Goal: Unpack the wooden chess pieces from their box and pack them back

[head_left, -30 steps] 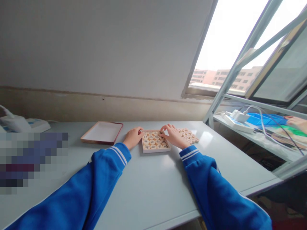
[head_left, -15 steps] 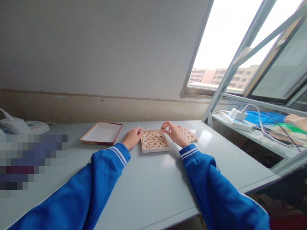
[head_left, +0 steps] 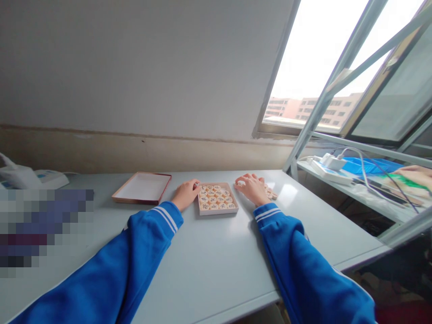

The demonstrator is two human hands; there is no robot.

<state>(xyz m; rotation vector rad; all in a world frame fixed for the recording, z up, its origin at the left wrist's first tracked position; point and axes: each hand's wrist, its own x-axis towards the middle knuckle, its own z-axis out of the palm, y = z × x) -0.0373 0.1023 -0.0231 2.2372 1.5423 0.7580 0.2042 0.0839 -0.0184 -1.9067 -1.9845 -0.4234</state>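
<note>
A shallow white box (head_left: pixel 218 211) filled with several round wooden chess pieces lies on the grey table (head_left: pixel 209 256). My left hand (head_left: pixel 184 194) rests at the box's left edge, its fingers curled against the rim. My right hand (head_left: pixel 251 188) sits just right of the box, with its fingers bent down over a small heap of loose chess pieces (head_left: pixel 271 194). A pale round piece (head_left: pixel 240 183) shows at its fingertips. Both arms wear blue sleeves with white cuff stripes.
The box's empty red-edged lid (head_left: pixel 142 187) lies to the left. A white device (head_left: pixel 23 177) stands at the far left by the wall. On the right, a window frame (head_left: pixel 313 121), a shelf holding a power strip (head_left: pixel 332 163) and cables, and another person's hand (head_left: pixel 414 174).
My right hand has moved from the box's upper right corner, where it pinched a piece, to the loose heap at the right. My left hand has stayed at the box.
</note>
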